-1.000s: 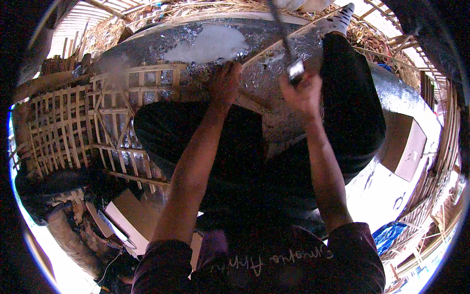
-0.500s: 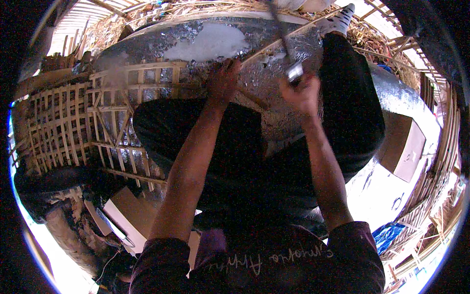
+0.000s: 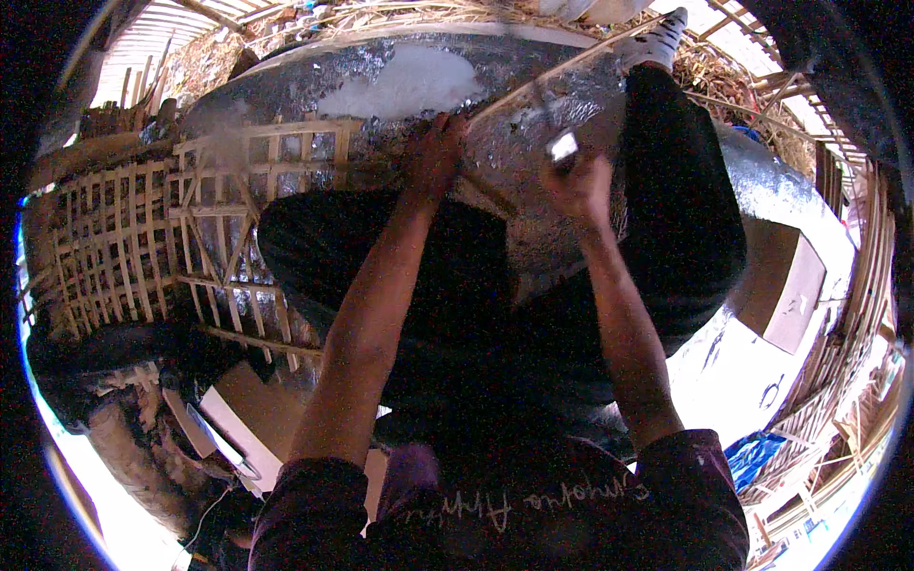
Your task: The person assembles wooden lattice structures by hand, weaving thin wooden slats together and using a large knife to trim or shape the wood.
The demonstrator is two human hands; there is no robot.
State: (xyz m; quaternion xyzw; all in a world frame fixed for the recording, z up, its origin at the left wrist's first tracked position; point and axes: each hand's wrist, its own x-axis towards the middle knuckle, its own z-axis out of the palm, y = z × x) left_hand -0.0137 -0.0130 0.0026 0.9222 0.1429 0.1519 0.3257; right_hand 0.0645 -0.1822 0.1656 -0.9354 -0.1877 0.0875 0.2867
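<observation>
My left hand (image 3: 435, 157) is closed on the near end of a long pale bamboo strip (image 3: 552, 74), which slants away to the far right toward my foot. To its right, my right hand (image 3: 583, 186) is closed round the handle of what looks like a long knife (image 3: 564, 147). A bright metal part shows just above that fist; the rest of the blade is smeared and hard to make out. Both hands are over a shiny silvery sheet, between my bent legs. The fingertips of my left hand are dark and partly hidden.
Bamboo lattice frames (image 3: 114, 252) lie at the left. A silvery mat (image 3: 528, 228) covers the ground, with a whitish patch ahead. My socked foot (image 3: 657, 43) is at the far right. Cardboard boxes (image 3: 795, 295) stand on both sides, and a blue plastic bag (image 3: 755, 460) lies lower right.
My right hand has shifted slightly left with the knife, whose dark blade was plainer before. My left hand and the bamboo strip stay nearly in place.
</observation>
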